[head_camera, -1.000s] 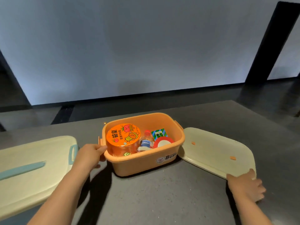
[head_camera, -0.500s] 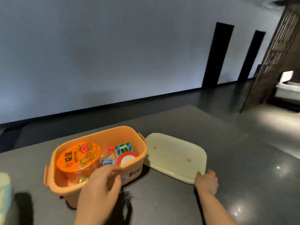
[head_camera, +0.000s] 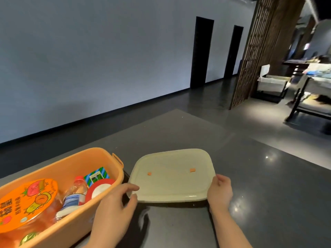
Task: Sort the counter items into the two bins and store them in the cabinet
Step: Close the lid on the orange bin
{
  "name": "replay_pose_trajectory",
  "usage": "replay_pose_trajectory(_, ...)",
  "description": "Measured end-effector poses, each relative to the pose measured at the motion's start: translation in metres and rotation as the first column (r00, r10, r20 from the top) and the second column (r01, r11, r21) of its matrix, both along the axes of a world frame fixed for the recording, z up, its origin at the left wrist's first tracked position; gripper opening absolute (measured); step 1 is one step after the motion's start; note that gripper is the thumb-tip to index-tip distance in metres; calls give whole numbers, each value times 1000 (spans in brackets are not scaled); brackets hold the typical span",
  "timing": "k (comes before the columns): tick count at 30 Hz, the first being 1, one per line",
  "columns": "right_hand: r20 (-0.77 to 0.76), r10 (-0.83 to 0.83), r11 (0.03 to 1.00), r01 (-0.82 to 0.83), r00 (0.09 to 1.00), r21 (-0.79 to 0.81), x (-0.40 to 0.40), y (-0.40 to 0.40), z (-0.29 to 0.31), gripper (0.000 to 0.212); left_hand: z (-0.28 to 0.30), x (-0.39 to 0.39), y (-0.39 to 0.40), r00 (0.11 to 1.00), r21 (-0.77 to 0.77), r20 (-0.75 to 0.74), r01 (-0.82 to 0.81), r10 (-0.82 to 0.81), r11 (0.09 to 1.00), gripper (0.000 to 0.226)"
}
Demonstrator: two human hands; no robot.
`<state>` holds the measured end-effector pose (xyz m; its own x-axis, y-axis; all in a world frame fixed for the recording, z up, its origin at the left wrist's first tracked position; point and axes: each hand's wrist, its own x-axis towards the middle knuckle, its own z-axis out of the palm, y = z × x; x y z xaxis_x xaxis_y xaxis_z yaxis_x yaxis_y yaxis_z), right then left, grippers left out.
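Observation:
An orange bin (head_camera: 59, 169) stands at the lower left of the dark counter. Inside it lie an orange instant-noodle cup (head_camera: 26, 201), a small bottle with a red cap (head_camera: 74, 196), a blue-green carton (head_camera: 97, 174) and a red-rimmed round lid (head_camera: 100, 187). A cream bin lid (head_camera: 172, 178) lies upside down beside the bin, raised a little off the counter. My left hand (head_camera: 114, 212) grips the lid's near left corner. My right hand (head_camera: 220, 192) grips its near right corner.
The grey counter (head_camera: 259, 203) stretches to the right and ends in a far corner past the lid. Beyond it are a pale wall, two dark doorways (head_camera: 202, 52), a wooden lattice screen (head_camera: 250, 56) and furniture (head_camera: 308, 90) at the far right.
My left hand left the orange bin's rim and took the lid's left corner. The lid turned square to me and lifted slightly. The view swung right; the blue-handled lid went out of frame.

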<state>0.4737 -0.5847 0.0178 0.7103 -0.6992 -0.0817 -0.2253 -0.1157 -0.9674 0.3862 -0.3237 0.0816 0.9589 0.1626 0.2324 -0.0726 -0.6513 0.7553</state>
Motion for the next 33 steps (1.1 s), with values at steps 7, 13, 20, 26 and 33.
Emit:
replay_pose_trajectory(7,334,-151,988,146,930,42,-12,-3,58,12,23,44,28,989,-176,92,-96,113,980,26)
replay_pose_trajectory(13,529,-140,988,81,837,132,-12,12,119,24,66,63,35,995,-461,-36,-97,90,882,56)
replay_pose_trajectory(20,538,187,925,-331,822,185,-19,90,136,20,87,25,99,990,-763,-35,-112,133,637,62)
replay_pose_trajectory(26,363,686,623,-767,631,154,-22,175,156,19,96,-50,191,957,-865,110,-41,270,499,67)
replay_pose_trajectory(33,393,834,61,-773,387,632,-6,229,181,87,102,-93,228,885,-899,235,41,402,436,69)
